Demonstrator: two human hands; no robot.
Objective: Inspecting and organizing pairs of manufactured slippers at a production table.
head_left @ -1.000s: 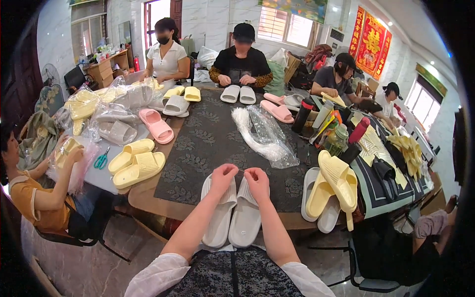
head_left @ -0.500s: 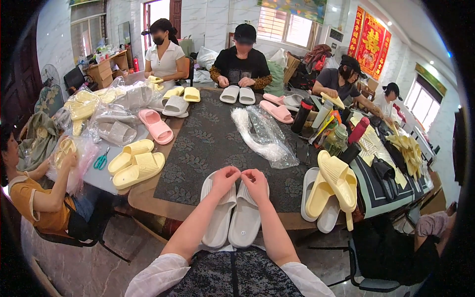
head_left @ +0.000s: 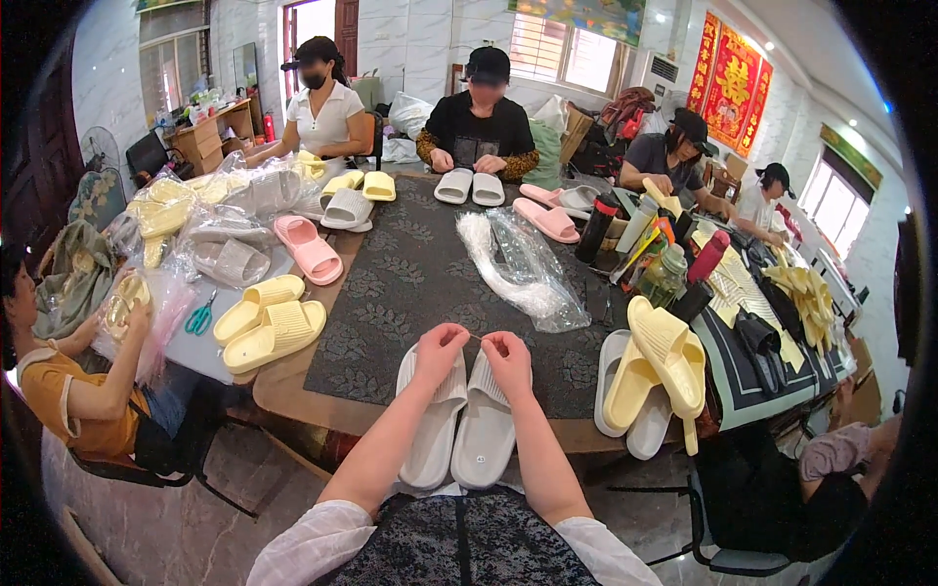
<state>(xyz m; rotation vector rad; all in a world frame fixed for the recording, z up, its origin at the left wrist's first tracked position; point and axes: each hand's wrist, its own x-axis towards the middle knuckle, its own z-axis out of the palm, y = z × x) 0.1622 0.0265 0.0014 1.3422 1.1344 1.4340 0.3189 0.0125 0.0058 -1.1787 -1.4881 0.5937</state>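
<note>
- The left hand [head_left: 440,344] and the right hand [head_left: 506,350] hover close together over a pair of white slippers [head_left: 459,430], each with fingertips pressed together in a pinch.
- Between them runs what looks like a thin thread or plastic tie, though it is too fine to tell for sure.
- The white slippers lie side by side, soles down, at the near edge of the table [head_left: 293,396], toes pointing away, partly on the dark patterned mat [head_left: 410,283].
- Judging by this, the pair is matched and laid out but not yet bagged; the fastening seems to be in hand.
- A heap of clear plastic bags [head_left: 523,264] lies on the mat beyond the hands.
- To the right, yellow slippers [head_left: 660,366] are stacked on another white pair; to the left lies a second yellow pair [head_left: 269,322] beside green scissors [head_left: 199,317].
</note>
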